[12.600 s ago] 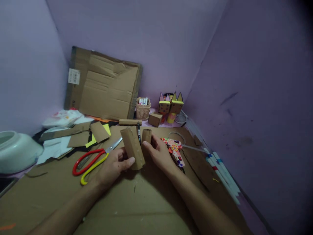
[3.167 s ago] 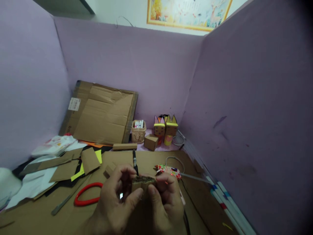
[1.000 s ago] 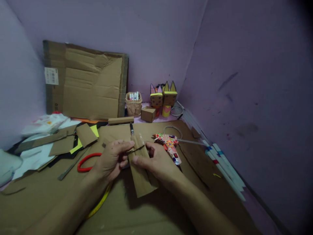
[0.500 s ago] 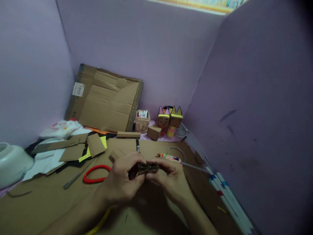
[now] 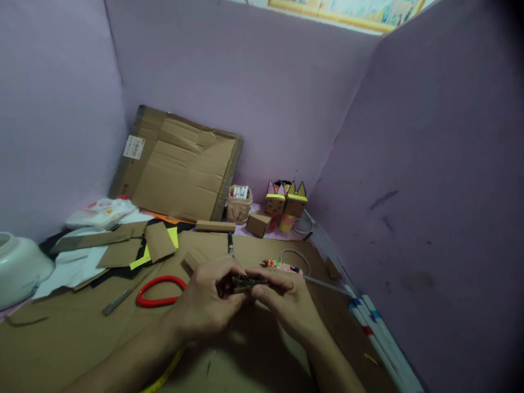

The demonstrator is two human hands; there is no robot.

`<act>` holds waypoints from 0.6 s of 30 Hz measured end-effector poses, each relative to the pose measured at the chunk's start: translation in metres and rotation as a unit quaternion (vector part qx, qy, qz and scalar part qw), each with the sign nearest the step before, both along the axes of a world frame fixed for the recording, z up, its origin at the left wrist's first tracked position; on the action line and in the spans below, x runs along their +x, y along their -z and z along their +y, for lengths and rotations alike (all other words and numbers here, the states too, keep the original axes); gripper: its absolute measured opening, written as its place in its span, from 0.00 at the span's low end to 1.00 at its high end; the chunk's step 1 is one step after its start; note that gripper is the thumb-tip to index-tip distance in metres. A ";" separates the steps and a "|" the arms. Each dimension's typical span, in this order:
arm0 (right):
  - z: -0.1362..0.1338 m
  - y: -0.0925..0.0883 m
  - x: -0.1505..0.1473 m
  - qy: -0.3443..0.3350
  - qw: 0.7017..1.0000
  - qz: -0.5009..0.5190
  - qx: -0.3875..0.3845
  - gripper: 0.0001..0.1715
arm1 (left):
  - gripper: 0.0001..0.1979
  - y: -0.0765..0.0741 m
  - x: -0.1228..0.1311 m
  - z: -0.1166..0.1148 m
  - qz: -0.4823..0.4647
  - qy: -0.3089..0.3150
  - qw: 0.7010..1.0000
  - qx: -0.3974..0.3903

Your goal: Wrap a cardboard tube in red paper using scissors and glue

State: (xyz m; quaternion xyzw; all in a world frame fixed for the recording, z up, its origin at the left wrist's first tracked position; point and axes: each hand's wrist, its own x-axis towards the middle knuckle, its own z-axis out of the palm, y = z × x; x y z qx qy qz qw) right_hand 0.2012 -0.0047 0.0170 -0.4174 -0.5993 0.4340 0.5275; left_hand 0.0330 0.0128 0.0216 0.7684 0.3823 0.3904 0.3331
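Between my two hands is a small brown cardboard piece [image 5: 249,281], its rough edge turned towards me; its full shape is hidden by fingers. My left hand [image 5: 210,289] grips the piece's left end, thumb below and fingers above. On the right end, my right hand [image 5: 282,295] pinches it with the thumb in front. Left of my left hand lies a red loop handle [image 5: 160,279], partly covered. Behind the hands are a dark marker [image 5: 231,244] and a floral-patterned item [image 5: 282,266] with pencil tips showing.
Cardboard scraps [image 5: 123,252] and a white pot [image 5: 22,270] are on the left. A large cardboard sheet [image 5: 184,169] leans on the wall. Behind stand a marker basket [image 5: 239,204], a small box [image 5: 257,224] and two cat-eared cardboard figures [image 5: 295,203]. White tubes [image 5: 380,333] line the right.
The cardboard piece has tipped slightly, showing more of its ragged inner side, and my right thumb has shifted on it. Both hands keep their hold. The camera view has moved a little.
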 end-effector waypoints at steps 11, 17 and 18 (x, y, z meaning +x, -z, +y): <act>0.001 0.006 -0.002 0.038 0.994 -0.058 0.087 0.09 | 0.09 0.004 -0.001 0.002 -0.044 -0.010 0.999 -0.005; -0.007 0.003 -0.008 0.067 0.988 -0.067 0.119 0.02 | 0.10 -0.001 0.001 -0.003 -0.100 -0.007 0.992 -0.082; -0.007 0.002 -0.008 0.057 0.991 -0.061 0.106 0.03 | 0.10 -0.002 0.001 -0.004 -0.112 -0.002 0.988 -0.103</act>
